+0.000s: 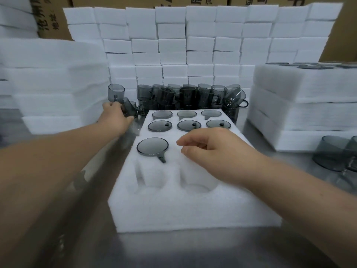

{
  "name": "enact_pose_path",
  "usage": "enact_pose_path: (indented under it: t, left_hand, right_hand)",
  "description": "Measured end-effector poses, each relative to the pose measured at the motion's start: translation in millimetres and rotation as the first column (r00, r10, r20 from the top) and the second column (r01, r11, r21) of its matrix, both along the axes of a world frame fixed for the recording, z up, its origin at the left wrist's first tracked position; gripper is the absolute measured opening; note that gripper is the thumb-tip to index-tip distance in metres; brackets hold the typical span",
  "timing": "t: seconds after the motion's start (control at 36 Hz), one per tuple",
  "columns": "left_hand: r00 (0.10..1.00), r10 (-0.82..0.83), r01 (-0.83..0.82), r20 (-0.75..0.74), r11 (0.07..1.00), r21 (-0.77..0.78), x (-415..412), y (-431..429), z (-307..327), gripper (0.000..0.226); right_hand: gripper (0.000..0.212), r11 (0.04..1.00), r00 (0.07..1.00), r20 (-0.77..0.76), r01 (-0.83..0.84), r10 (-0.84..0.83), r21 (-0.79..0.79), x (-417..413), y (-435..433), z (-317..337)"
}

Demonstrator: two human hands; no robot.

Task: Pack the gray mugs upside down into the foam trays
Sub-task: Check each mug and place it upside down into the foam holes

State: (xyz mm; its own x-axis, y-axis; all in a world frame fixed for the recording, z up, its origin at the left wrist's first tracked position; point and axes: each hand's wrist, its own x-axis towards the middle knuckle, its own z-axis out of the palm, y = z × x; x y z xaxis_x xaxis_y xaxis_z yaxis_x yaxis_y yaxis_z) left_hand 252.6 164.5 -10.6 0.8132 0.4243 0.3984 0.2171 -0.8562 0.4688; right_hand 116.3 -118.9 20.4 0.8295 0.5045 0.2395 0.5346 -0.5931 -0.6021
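Foam tray [193,209] at the near edge of the table [193,250] sits part-filled while the left hand [116,118] grips a gray mug [129,109] beside the far pile [189,95] and the right hand [210,151] hovers loose and empty, so inverting the mug into a free pocket likely comes next.

A gray metal table [173,252] fills the foreground under soft, even light. White foam blocks [201,45] rise behind it like a wall, backed by printed cardboard boxes [54,26].
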Motion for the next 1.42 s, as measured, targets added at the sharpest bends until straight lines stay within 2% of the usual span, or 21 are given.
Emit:
enact_pose_path:
  t: [0.08,0.17,0.22,0.31,0.39,0.44,0.58,0.64,0.78,0.92,1.03,1.22,1.42]
  left_hand:
    - [0.985,-0.046,0.058,0.168,0.996,-0.068,-15,-17,19,0.036]
    - [0.938,-0.078,0.158,0.337,0.963,-0.219,-35,-38,36,0.018]
    - [0.918,-0.114,0.267,0.379,0.886,-0.38,-49,-53,44,0.015]
    - [0.881,-0.179,0.427,0.438,0.702,-0.571,-69,-73,52,0.01]
    - [0.859,-0.243,0.502,0.45,0.566,-0.653,-90,-91,58,0.013]
    - [0.835,-0.339,0.55,0.433,0.517,-0.656,-106,-100,61,0.011]
    - [0.767,-0.542,0.633,0.343,0.553,-0.542,-136,-115,58,0.007]
    - [0.76,-0.555,0.645,0.339,0.574,-0.505,-141,-119,57,0.008]
    - [0.79,-0.541,0.612,0.287,0.706,-0.355,-140,-112,53,0.018]
    - [0.815,-0.534,0.579,0.224,0.742,-0.339,-139,-113,43,0.039]
    - [0.838,-0.509,0.546,0.198,0.78,-0.305,-139,-115,37,0.032]
    - [0.81,-0.552,0.586,0.197,0.755,-0.295,-138,-118,31,0.032]
    - [0.789,-0.572,0.614,0.226,0.716,-0.333,-142,-117,26,0.08]
  right_hand:
    - [0.023,1.0,1.0,-0.004,0.003,-0.003,0.0,-1,-1,0]
    - [0.023,1.0,1.0,-0.004,0.005,-0.005,0.007,-1,0,0]
    - [0.023,1.0,1.0,-0.011,0.004,-0.004,0.017,-1,0,0]
    - [0.024,1.0,1.0,-0.015,0.001,0.0,0.026,-1,0,-1]
    - [0.029,0.999,1.0,-0.018,-0.013,0.014,0.05,-1,0,-1]
    - [0.036,0.997,1.0,-0.015,-0.016,0.017,0.081,0,0,-1]
    - [0.063,0.988,1.0,-0.023,-0.013,0.017,0.155,2,1,-1]
    - [0.067,0.984,1.0,-0.028,0.003,0.002,0.178,3,0,-1]
    - [0.077,0.976,0.999,-0.027,0.037,-0.032,0.213,5,0,-1]
    - [0.076,0.979,0.999,-0.012,0.049,-0.048,0.197,6,0,-3]
    - [0.069,0.985,0.999,-0.003,0.05,-0.05,0.164,8,-1,-3]
    - [0.06,0.99,0.998,0.022,0.059,-0.062,0.124,9,0,-3]
    - [0.064,0.992,0.996,0.021,0.085,-0.087,0.095,10,-1,-3]
